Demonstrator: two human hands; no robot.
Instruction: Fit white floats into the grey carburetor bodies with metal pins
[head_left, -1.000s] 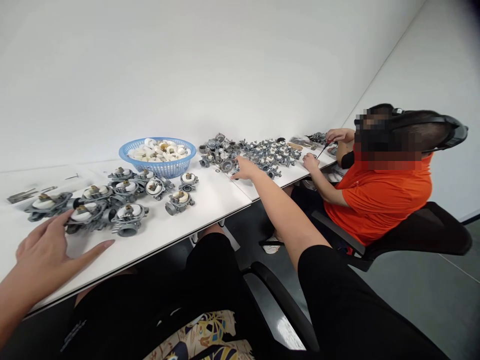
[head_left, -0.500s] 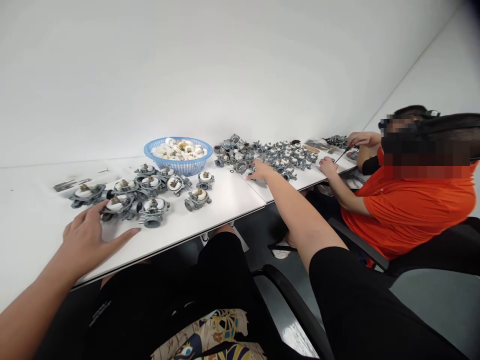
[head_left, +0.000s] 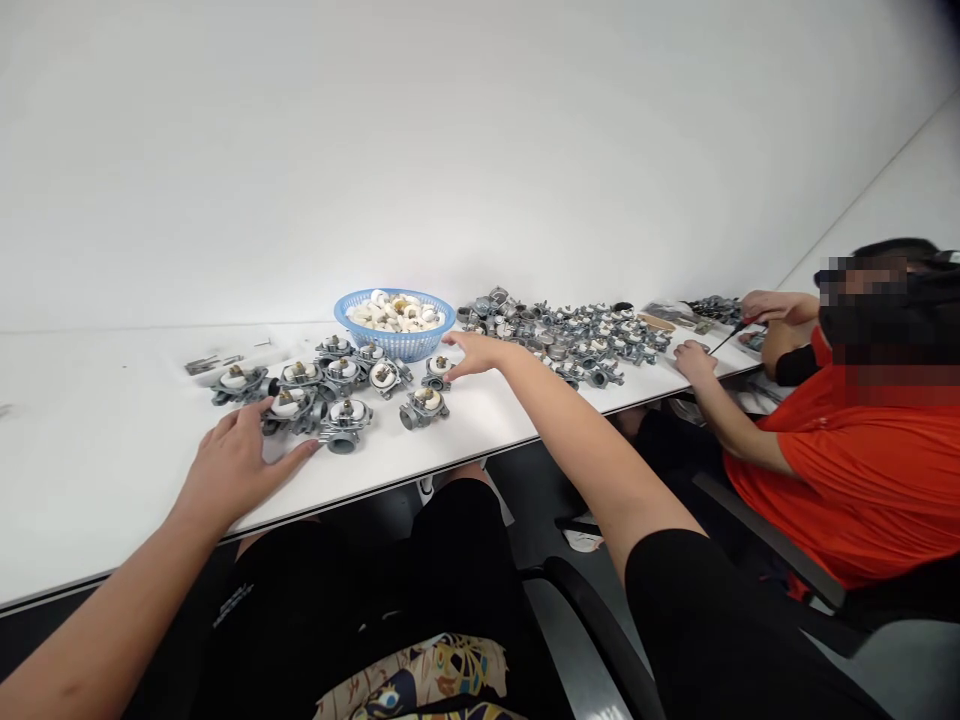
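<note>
My left hand (head_left: 238, 458) lies flat and open on the white table (head_left: 112, 450), its fingers touching the near edge of a cluster of grey carburetor bodies with white tops (head_left: 322, 395). My right hand (head_left: 474, 353) is stretched out with fingers apart, holding nothing, beside a single carburetor (head_left: 436, 369) and just below the blue basket (head_left: 395, 322) of white parts. A second carburetor (head_left: 423, 407) lies in front of it.
A large pile of grey carburetor parts (head_left: 577, 335) covers the table to the right. A person in an orange shirt (head_left: 855, 470) sits there, working with a screwdriver (head_left: 729, 334). Small metal pieces (head_left: 212, 363) lie at the far left. A black chair armrest (head_left: 585, 630) is beside my legs.
My right hand has drawn back leftward from the big pile to the carburetors near the basket. The view has swung left; my left hand stays on the cluster's edge.
</note>
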